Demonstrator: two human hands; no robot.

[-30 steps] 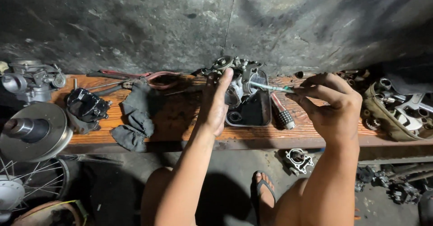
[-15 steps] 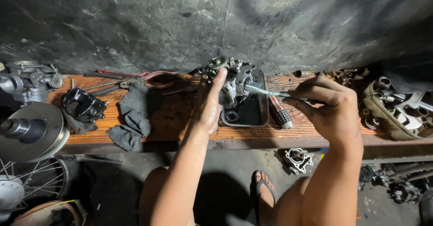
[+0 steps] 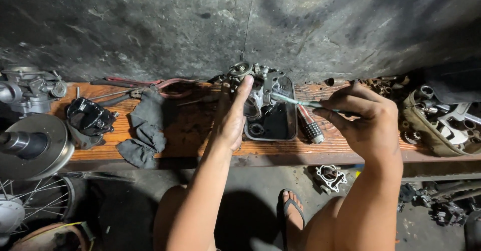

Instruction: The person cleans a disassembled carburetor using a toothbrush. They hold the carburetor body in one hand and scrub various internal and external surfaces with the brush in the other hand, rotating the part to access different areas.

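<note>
My left hand [image 3: 231,115] grips a small metal carburetor body [image 3: 250,83] and holds it over a dark rectangular metal tray [image 3: 285,125] on a wooden plank [image 3: 190,130]. My right hand [image 3: 363,118] pinches a thin green-handled brush [image 3: 300,102] whose tip reaches into the carburetor. A screwdriver with a red and black handle [image 3: 308,125] lies on the plank just right of the tray.
A dark rag [image 3: 145,130], red-handled pliers [image 3: 150,84] and a black engine part [image 3: 87,118] lie on the plank's left. Another carburetor [image 3: 30,88] and a round metal disc [image 3: 35,143] sit far left. Engine parts [image 3: 446,120] crowd the right. A stained concrete wall [image 3: 240,25] rises behind.
My right hand has shifted the brush slightly, with its tip staying at the carburetor. My left hand keeps its hold; the view has barely moved.
</note>
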